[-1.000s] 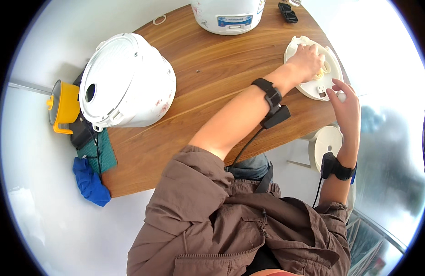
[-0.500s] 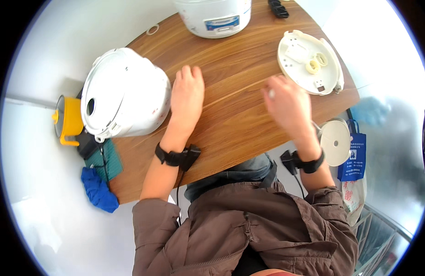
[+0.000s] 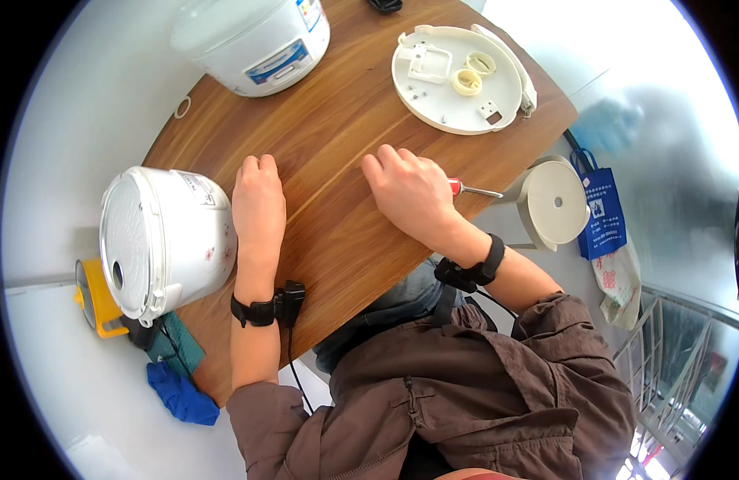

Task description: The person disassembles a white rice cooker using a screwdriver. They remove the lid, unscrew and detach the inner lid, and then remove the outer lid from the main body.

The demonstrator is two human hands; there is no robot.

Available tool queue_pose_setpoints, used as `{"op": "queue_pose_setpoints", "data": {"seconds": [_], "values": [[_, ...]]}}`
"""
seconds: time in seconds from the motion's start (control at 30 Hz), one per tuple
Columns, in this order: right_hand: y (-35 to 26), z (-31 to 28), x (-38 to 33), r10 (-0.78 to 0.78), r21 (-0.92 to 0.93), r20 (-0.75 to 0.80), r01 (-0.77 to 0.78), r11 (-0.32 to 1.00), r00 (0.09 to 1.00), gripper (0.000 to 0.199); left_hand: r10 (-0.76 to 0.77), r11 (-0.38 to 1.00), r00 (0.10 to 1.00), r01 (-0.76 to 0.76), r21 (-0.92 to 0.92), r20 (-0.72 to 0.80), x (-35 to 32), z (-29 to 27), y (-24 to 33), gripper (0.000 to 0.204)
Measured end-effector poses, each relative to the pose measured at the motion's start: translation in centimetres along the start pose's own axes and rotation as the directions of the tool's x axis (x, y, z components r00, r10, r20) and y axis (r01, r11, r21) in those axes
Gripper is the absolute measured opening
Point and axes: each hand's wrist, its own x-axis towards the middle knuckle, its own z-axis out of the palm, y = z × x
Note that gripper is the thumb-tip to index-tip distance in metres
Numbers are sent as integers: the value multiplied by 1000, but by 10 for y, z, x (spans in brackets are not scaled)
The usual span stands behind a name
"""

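My right hand [image 3: 409, 190] is closed round a screwdriver over the right half of the wooden table. Part of the screwdriver's red handle [image 3: 456, 186] and its metal shaft show beyond the hand, the tip toward the right. My left hand [image 3: 260, 200] is low at the table, fingers together and curled; anything inside them is hidden. Just left of it stands a white rice cooker [image 3: 189, 240], its round, vented face toward the left. Beyond my right hand lies a round white lid part [image 3: 433, 118], with two cream rings [image 3: 466, 82] and several small screws on it.
A second white rice cooker [image 3: 249, 56] stands at the far left, near a thin pale ring [image 3: 182, 107]. A yellow-handled container [image 3: 101, 296] and blue cloth [image 3: 177, 392] are at the left edge. Right of the table are a cream stool [image 3: 555, 204] and blue bag [image 3: 601, 212].
The view has turned, so the cookers and lid part appear farther left. My right hand has turned, and the screwdriver's red handle and shaft now show. My left hand stays beside the near cooker.
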Motion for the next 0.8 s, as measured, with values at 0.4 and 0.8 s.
{"op": "queue_pose_setpoints", "data": {"seconds": [0.4,0.8], "values": [[0,11,-5,-51,-89,-166,37,995,985,11,527,487,824,-495,-720,-210,126,-2,128,7],[5,8,-6,-30,-29,-164,25,999,986,7,489,503,843,-484,-716,-226,134,-2,128,14]]}}
